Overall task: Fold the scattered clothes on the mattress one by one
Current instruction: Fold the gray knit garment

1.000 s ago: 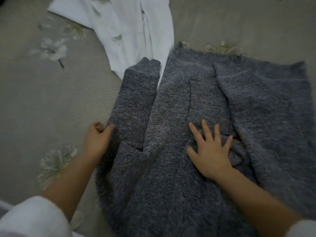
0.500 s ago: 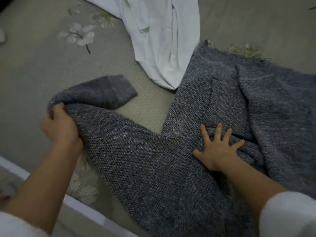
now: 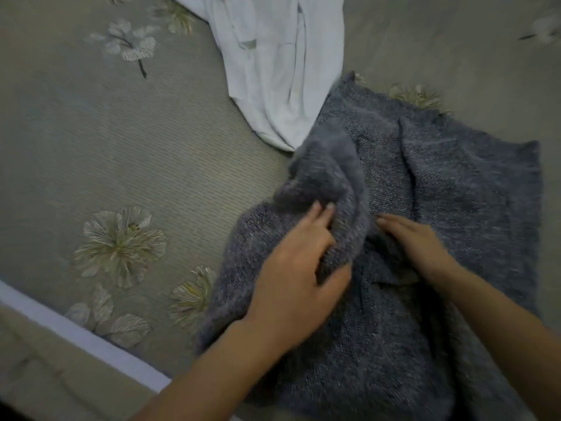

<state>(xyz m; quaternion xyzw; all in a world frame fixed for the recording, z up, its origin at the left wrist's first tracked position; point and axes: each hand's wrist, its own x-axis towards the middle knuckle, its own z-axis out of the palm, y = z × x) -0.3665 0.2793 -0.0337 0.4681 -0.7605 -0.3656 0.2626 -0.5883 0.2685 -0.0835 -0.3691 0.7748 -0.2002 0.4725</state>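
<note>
A grey knitted sweater (image 3: 440, 208) lies on the right half of the mattress (image 3: 121, 147). Its long axis runs from the person's near side away to the far side, leaning a little to the right. The far edge is a straight line that slopes down towards the right. Whether that far end is the hem or the neck cannot be told. The sleeve (image 3: 328, 177) on the left side is bunched and raised off the mattress, doubled in over the left edge of the body, with its free end pointing away from the person; it is blurred. The left hand (image 3: 291, 278) grips this sleeve, thumb beneath the fold and fingers curled over the top. The right hand (image 3: 416, 241) lies flat on the middle of the sweater just beside the raised sleeve, with straight fingers pointing away and to the left, pressing the knit down. A white garment (image 3: 273, 71) lies crumpled beyond, its near tip touching the sweater's far left corner. The mattress cover is grey-green with a pale flower print (image 3: 120, 244), and a pale band (image 3: 76, 332) runs along its near left edge.
</note>
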